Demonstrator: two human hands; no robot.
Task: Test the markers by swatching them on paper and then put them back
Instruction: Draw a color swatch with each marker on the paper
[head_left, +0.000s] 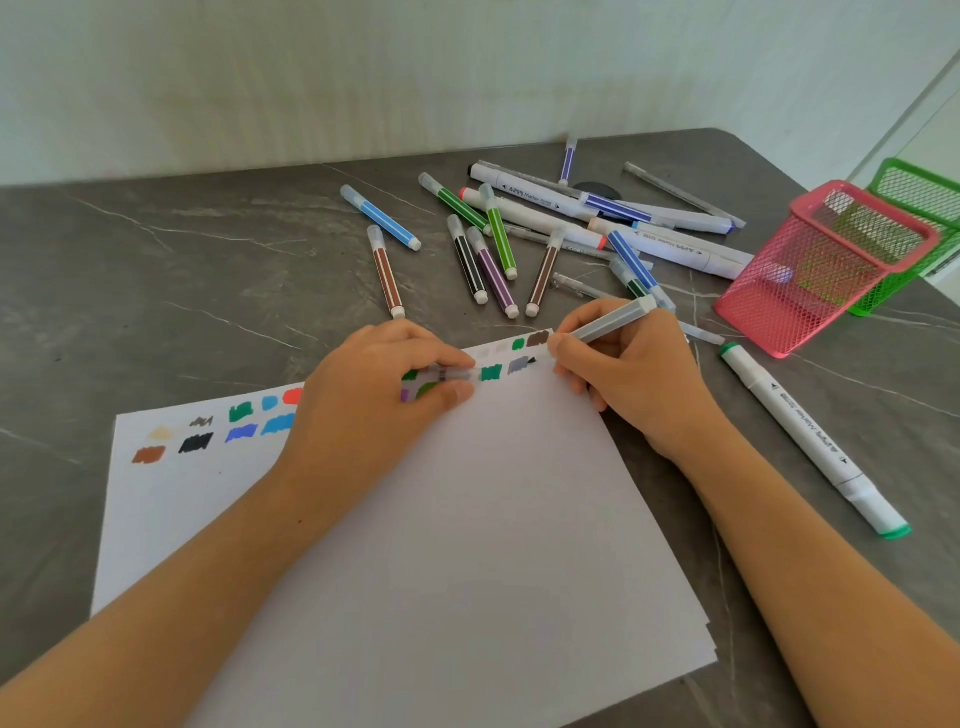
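The grey marker (613, 319) is at the far right corner of the paper (467, 519), barrel slanted up and to the right, tip end down beside the brown swatch (537, 339). The tip itself is hidden behind the fingers. The right hand (628, 374) holds it in a writing grip, fingers and thumb curled round the lower barrel. The left hand (374, 384) rests on the upper edge of the paper and steadies it. Its grip pinches a clear cap (449, 374) between thumb and fingertips.

Step in hand: swatching. Two rows of colour patches run along the far edge of the paper, and the marker sits at the right end of them.

Next move, as judged: refit the cap squarely on the tip, then take the marker to the pink mesh basket (810, 270), which lies tipped on its side on the worktop (156, 260) to the right, touching a green mesh basket (919, 192).

A heap of loose markers (519, 234) lies beyond the paper. A white marker with green ends (810, 441) lies just right of the right hand. None of these is put back yet.
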